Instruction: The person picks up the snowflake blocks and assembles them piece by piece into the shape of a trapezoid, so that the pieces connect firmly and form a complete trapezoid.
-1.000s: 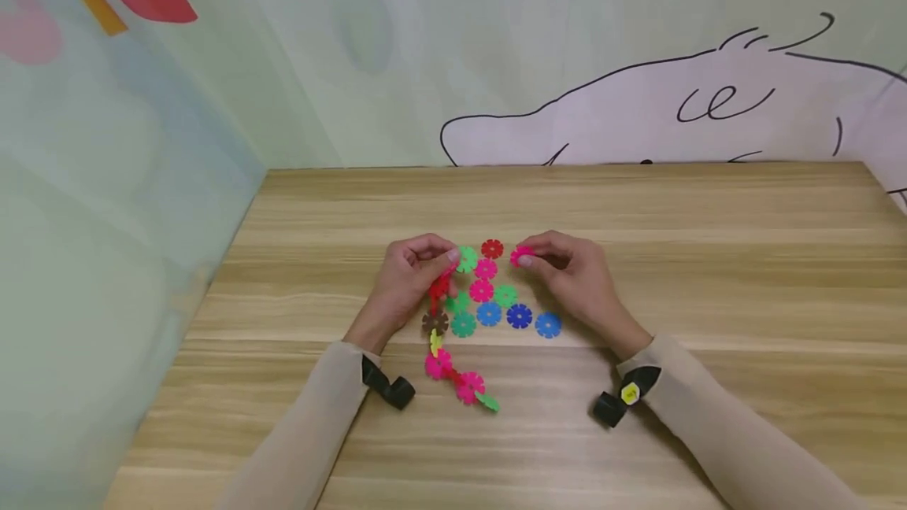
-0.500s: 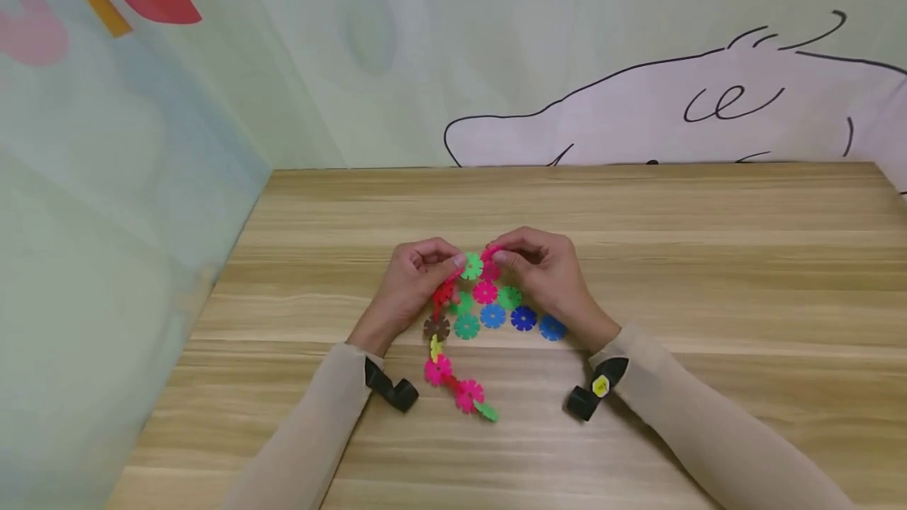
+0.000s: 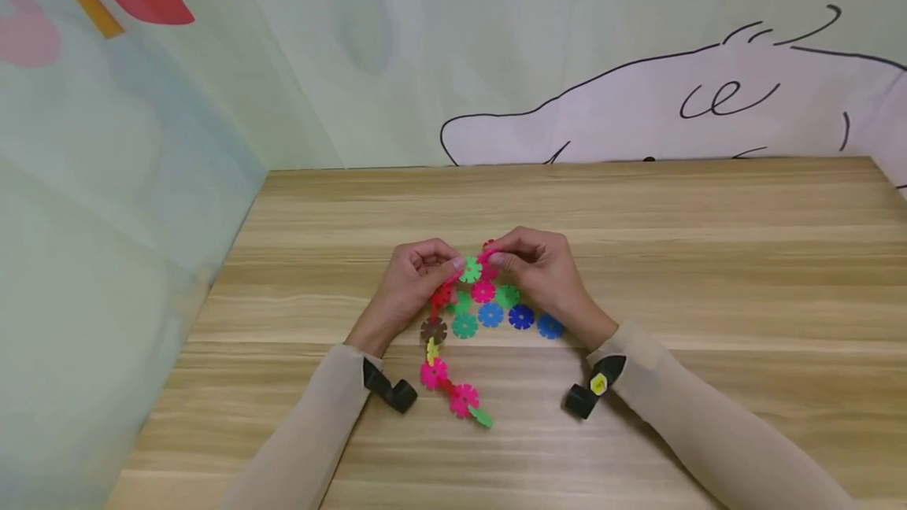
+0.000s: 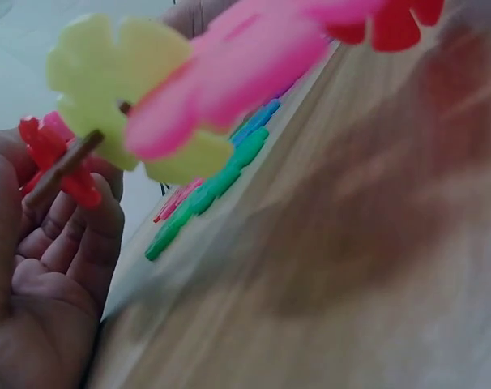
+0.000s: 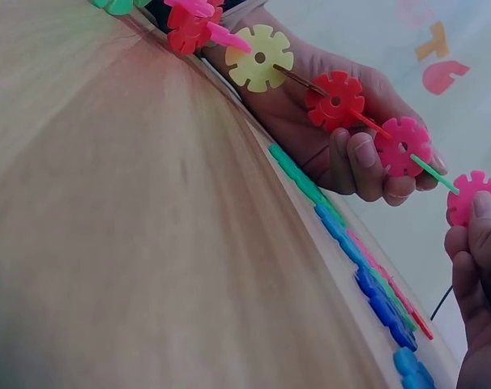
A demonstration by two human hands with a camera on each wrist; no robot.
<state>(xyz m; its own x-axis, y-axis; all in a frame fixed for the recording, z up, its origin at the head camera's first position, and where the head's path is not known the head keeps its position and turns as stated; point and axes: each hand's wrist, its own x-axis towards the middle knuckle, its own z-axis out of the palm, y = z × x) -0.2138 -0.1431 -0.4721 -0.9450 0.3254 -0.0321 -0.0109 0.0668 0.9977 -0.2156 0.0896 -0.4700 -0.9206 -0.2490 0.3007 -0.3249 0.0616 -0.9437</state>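
A chain of slotted plastic flower discs hangs from my left hand [image 3: 413, 278], which pinches it near its upper end at a pink disc [image 5: 403, 147]. Below that in the head view come red discs, a brown disc [image 3: 434, 329], a yellow disc [image 3: 432, 350], pink discs and a green one [image 3: 480, 416]. Beyond the left fingertips a green disc [image 3: 470, 269] stands out from the chain. My right hand [image 3: 544, 267] pinches another pink disc [image 5: 475, 197], whose edge meets that green disc in the right wrist view. How deep their slots interlock is hard to tell.
Loose discs lie flat on the wooden table [image 3: 638, 258] between the hands: pink [image 3: 483, 290], green [image 3: 507, 296], light blue [image 3: 490, 315], dark blue [image 3: 520, 316] and others. A red disc [image 3: 489, 244] is partly hidden behind the right fingers. A wall stands behind the table.
My right hand has moved left with its pink disc, up to the green disc at the chain's end. The left hand has stayed nearly in place, holding the chain.
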